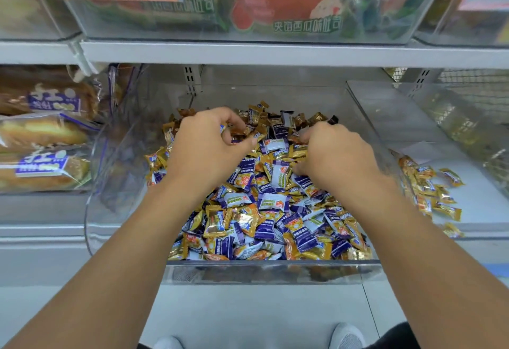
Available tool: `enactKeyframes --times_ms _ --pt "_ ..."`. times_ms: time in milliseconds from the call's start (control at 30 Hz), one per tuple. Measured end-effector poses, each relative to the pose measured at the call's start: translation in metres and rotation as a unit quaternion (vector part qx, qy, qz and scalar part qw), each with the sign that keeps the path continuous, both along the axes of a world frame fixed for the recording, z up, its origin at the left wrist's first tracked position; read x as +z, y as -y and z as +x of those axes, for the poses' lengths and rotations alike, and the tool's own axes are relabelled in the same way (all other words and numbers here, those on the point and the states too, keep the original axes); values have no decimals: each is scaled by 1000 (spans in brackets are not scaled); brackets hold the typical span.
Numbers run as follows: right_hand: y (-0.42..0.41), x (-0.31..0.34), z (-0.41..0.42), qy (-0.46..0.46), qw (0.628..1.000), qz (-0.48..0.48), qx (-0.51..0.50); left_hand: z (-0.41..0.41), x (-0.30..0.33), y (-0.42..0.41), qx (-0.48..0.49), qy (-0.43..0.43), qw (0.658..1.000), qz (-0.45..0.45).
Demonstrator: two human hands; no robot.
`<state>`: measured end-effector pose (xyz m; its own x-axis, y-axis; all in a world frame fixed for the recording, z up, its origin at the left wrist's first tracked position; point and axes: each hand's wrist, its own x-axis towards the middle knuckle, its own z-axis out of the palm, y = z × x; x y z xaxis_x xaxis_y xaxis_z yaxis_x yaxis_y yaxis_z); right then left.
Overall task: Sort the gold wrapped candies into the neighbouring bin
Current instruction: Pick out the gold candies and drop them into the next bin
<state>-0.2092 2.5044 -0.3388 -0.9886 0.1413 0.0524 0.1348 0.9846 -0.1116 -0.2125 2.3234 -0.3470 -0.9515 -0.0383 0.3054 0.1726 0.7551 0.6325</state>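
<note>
hands (270,153) in candies (264,211), fingertips buried

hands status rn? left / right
Left hand: fingers curled, pinching candies from the mixed bin.
Right hand: fingers curled down into the pile; whether it holds anything cannot be told.

Mixed candies (264,211) in the middle bin (275,271), neighbouring bin (468,211) right, bread (41,134) left.

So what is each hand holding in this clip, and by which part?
Left hand pinches small wrapped candies between thumb and fingertips; which part of the wrappers cannot be told. Right hand digs curled into the pile in the clear plastic bin; its grip is hidden.
</note>
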Motion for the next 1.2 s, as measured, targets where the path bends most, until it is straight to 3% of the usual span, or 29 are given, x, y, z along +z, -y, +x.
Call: enactKeyframes --times_ms 167,300,433,500,567,633,667,733,800,900,967,1067,1200 --pt "1 -4 0 -64 997 7 34 -15 -6 -5 4 8 987 -162" --pt "1 9 5 -85 980 -174 50 -18 -7 -17 14 -23 981 -191" --pt "-4 11 9 -53 963 -254 68 -16 -8 -15 -8 -30 984 -178" --pt "-9 19 16 11 922 -380 74 -14 -2 -14 -20 2 996 -86" --pt "-21 36 29 70 865 -489 91 -5 11 -15 -33 111 986 116" --pt "-40 52 46 97 822 -553 96 12 29 -17 -90 248 906 331" --pt "-53 58 54 101 805 -579 82 20 35 -21 -136 289 868 382" --pt "-78 61 61 105 775 -623 23 31 42 -31 -191 328 832 405" --pt "-110 56 67 77 731 -674 -74 37 50 -58 -210 350 826 388" --pt "-152 42 68 15 608 -765 -212 38 61 -108 -212 372 801 418" --pt "-173 35 70 1 543 -803 -246 36 66 -142 -213 371 776 464" --pt "-197 30 72 0 513 -826 -235 31 69 -185 -226 389 775 444" --pt "-211 25 68 10 491 -836 -245 19 63 -223 -221 400 825 333"
